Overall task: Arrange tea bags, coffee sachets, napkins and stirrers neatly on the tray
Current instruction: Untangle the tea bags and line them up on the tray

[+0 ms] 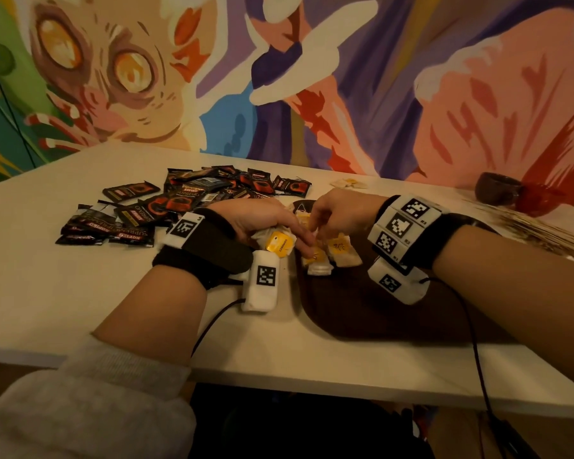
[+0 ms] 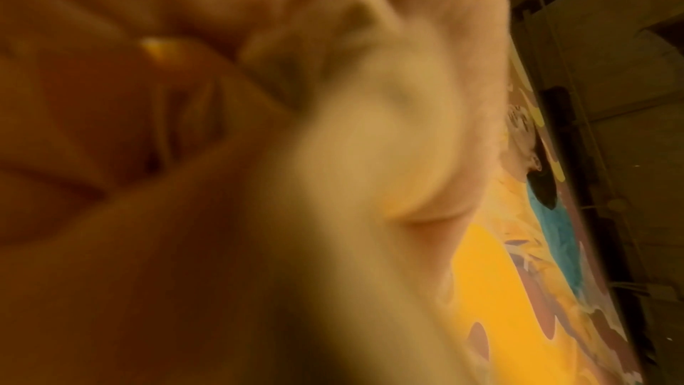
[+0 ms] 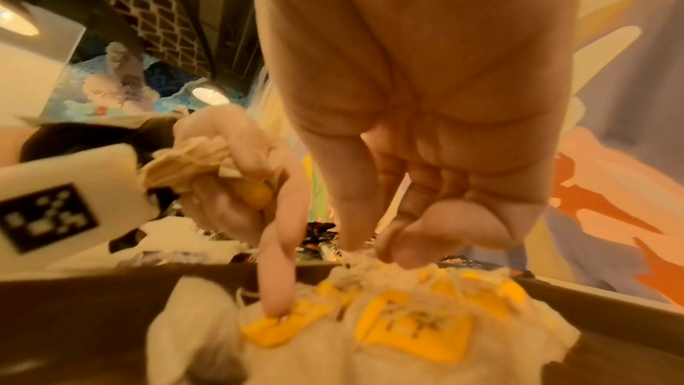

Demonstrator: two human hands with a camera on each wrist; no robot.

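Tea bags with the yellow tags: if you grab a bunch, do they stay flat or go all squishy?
Probably squishy: the tea bags heaped on the tray bulge softly, and those in the left hand look crumpled. They seem light, since a finger pins one. Their strings look tangled, so several may lift together.

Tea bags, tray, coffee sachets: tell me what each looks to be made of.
Tea bags: soft, fibrous filter paper, matte, with frayed threads and yellow card tags. Tray: dark brown and matte with a raised rim; probably wood or plastic, the look leaves it open. Coffee sachets: glossy black and red printed film, likely foil or plastic, judging by the sheen and crimped edges.
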